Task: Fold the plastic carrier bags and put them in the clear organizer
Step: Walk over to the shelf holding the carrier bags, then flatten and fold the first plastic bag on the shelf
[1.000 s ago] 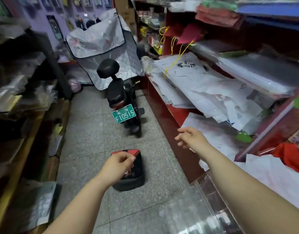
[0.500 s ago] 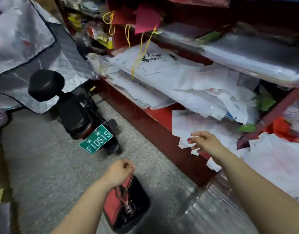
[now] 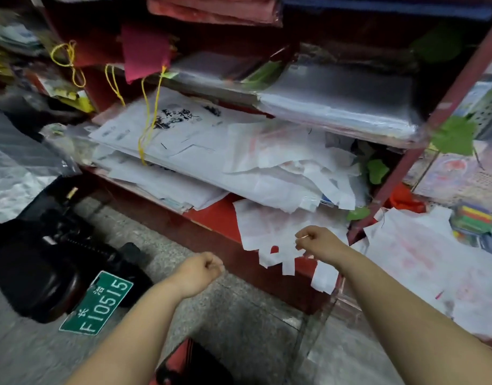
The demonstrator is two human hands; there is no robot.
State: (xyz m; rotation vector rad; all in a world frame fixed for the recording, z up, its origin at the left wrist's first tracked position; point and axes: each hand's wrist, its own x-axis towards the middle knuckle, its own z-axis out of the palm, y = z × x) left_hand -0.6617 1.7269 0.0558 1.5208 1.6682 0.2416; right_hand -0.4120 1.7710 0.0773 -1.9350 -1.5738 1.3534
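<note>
Head view: left grip (image 3: pixel 200 270) hangs curled and empty over the floor. Right grip (image 3: pixel 319 243) curls over the white carrier bag (image 3: pixel 267 226) draped on the red shelf's (image 3: pixel 211 215) front edge; whether it pinches is unclear. Best to take both handles together, pulling flat.

Left hand (image 3: pixel 198 270) fisted, right hand (image 3: pixel 320 243) over white bags (image 3: pixel 270 232)

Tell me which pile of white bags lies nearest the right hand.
The red-printed bags drooping over the red shelf edge, directly under the right hand; the cord-tied stack sits farther back.
</note>
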